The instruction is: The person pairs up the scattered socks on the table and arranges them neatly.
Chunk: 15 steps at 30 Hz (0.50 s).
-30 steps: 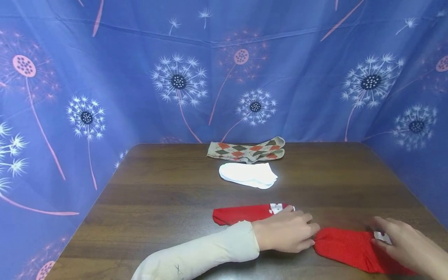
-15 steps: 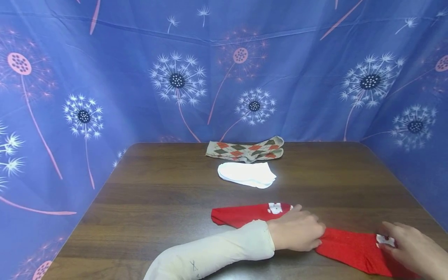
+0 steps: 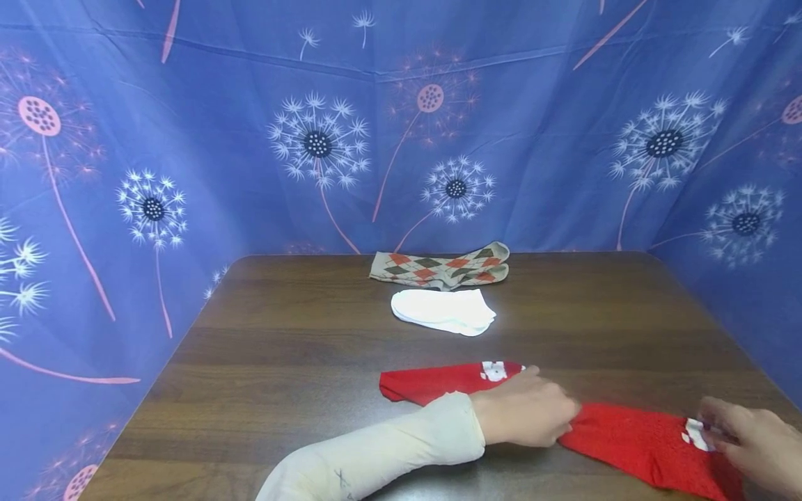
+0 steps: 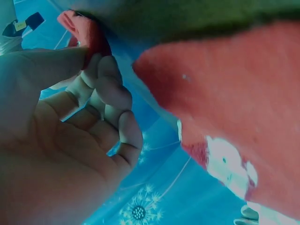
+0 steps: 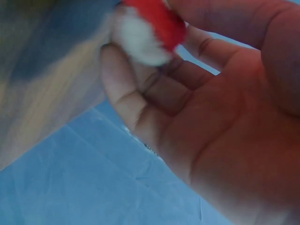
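A red sock [image 3: 633, 438] with a white patch stretches between both hands at the table's front right. My left hand [image 3: 529, 410] pinches its left end; the left wrist view shows thumb and fingertips meeting on the red cloth [image 4: 96, 40]. At the other end, my right hand [image 3: 755, 442] pinches the sock beside the white patch, and the right wrist view shows red and white fabric [image 5: 145, 35] between thumb and fingers. A second red sock [image 3: 426, 381] with a white figure lies flat behind my left forearm, its right tip partly hidden by the left hand.
Farther back on the brown wooden table [image 3: 282, 348] lie white ankle socks [image 3: 441, 311], stacked together. Behind them, argyle socks [image 3: 438, 270] in beige, orange and dark green lie by the back edge. A blue dandelion-print cloth [image 3: 388, 139] hangs around the table.
My right hand has shifted right along the held sock, showing more of its white patch and red cloth. The left hand moved slightly right, then stayed near there. The other socks stayed put.
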Available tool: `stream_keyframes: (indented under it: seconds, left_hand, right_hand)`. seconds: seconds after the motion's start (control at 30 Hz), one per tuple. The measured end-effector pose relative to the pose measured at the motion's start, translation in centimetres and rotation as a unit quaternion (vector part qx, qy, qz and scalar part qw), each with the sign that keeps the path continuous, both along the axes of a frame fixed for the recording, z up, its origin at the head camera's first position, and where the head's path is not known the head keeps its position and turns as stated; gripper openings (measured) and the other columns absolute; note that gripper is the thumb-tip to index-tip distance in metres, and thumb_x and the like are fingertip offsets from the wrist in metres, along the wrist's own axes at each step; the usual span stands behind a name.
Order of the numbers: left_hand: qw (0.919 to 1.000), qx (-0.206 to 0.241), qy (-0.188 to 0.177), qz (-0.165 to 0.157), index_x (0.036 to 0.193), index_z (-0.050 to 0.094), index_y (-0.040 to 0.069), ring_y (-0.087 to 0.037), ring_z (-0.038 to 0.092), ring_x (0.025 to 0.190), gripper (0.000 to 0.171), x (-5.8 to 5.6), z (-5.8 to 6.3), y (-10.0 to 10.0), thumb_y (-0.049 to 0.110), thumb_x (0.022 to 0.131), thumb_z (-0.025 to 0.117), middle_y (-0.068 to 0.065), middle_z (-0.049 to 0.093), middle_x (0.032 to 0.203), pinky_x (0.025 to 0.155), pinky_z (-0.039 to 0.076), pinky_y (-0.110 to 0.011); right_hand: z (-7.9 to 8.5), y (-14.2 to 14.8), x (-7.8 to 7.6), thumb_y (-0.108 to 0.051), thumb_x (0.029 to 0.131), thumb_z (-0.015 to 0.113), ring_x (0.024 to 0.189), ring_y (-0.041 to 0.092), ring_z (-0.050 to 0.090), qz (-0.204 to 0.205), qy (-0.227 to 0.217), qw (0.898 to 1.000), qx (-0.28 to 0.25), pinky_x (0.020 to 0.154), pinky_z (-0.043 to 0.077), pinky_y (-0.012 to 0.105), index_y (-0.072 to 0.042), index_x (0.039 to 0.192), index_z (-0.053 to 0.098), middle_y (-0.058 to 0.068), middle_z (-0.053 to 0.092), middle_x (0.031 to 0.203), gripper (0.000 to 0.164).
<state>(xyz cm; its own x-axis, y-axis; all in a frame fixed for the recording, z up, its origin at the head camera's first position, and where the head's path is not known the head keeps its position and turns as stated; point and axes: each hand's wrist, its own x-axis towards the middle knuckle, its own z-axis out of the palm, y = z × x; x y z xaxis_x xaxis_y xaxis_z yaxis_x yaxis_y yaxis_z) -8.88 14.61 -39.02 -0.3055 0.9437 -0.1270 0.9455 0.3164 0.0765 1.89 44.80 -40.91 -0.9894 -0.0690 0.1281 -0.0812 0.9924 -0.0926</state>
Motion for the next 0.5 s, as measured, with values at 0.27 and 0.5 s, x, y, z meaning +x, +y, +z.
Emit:
stream_keyframes:
  seconds: [0.27, 0.5]
  left_hand:
    - [0.9987, 0.02, 0.047, 0.008, 0.099, 0.06, 0.03, 0.006, 0.053, 0.07, 0.013, -0.8, 1.0, -1.4, 0.042, 0.094, 0.065, 0.019, 0.056, 0.074, 0.07, 0.036, -0.02]
    - [0.9981, 0.036, 0.049, 0.007, 0.099, 0.062, 0.028, 0.006, 0.053, 0.069, 0.014, -1.5, 1.6, -2.6, 0.04, 0.093, 0.066, 0.018, 0.058, 0.074, 0.064, 0.035, -0.02]
  right_hand:
    - [0.4, 0.5, -0.6, -0.003, 0.065, 0.082, 0.061, -0.01, 0.041, 0.07, 0.109, 0.991, -0.032, 0.051, 0.036, 0.026, -0.014, 0.076, 0.058, -0.024, 0.049, 0.063, 0.029]
    - [0.7, 0.1, -1.0, -0.008, 0.06, 0.084, 0.063, -0.011, 0.042, 0.102, 0.135, 0.984, -0.058, 0.053, 0.032, 0.017, -0.021, 0.077, 0.057, -0.03, 0.051, 0.069, 0.035]
